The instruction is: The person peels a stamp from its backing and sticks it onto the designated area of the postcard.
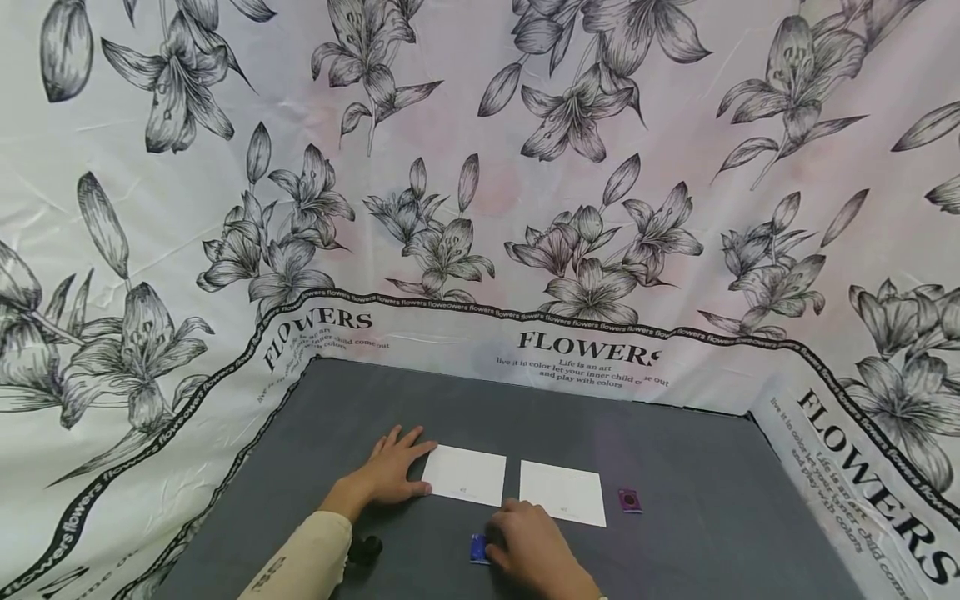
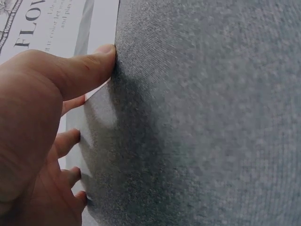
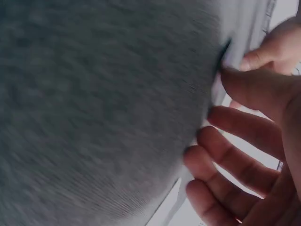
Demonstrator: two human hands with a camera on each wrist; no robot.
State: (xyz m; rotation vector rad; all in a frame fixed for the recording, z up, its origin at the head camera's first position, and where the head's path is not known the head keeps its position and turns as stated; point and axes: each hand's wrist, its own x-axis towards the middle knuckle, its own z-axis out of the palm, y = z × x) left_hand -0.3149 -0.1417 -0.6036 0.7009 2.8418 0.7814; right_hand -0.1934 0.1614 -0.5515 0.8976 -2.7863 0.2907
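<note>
Two white cards lie side by side on the dark grey cloth: a left card (image 1: 465,473) and a right card (image 1: 562,492), each with a small faint mark near its lower edge. My left hand (image 1: 392,468) has its fingers spread, its thumb and forefinger touching the left card's left edge. In the left wrist view the thumb (image 2: 89,66) presses on that card's border. Below the gap between the cards, my right hand (image 1: 531,546) holds a small flat blue packet (image 1: 478,548) at its right side, fingers curled. The right wrist view is blurred, the packet mostly hidden there.
A small dark magenta packet (image 1: 630,501) lies right of the right card. Near the left sleeve is a black rounded object (image 1: 366,550), partly covered by it. White flower-printed fabric (image 1: 585,358) walls the grey surface (image 1: 675,467) at the back and sides.
</note>
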